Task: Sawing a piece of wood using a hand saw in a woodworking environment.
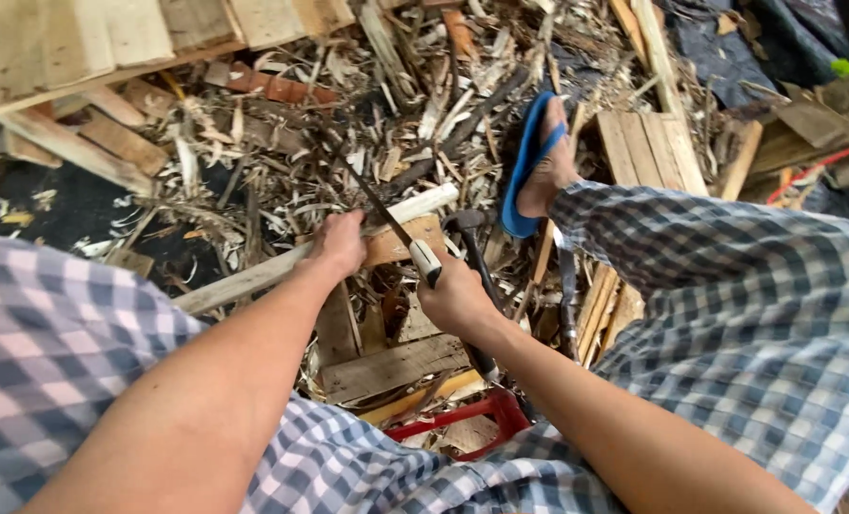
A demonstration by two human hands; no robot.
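Gripping a pale wooden stick (348, 243) with the left hand (337, 243), fingers wrapped tight around it at frame centre.

Lay long from lower left to upper right; crossed by a dark blade (367, 190) slanting to upper left, its pale handle (425, 259) clenched in the right hand (455, 300), just right of the stick.

Pale wooden stick (282, 268) on block; dark-bladed, white-handled knife (401, 228) across it.
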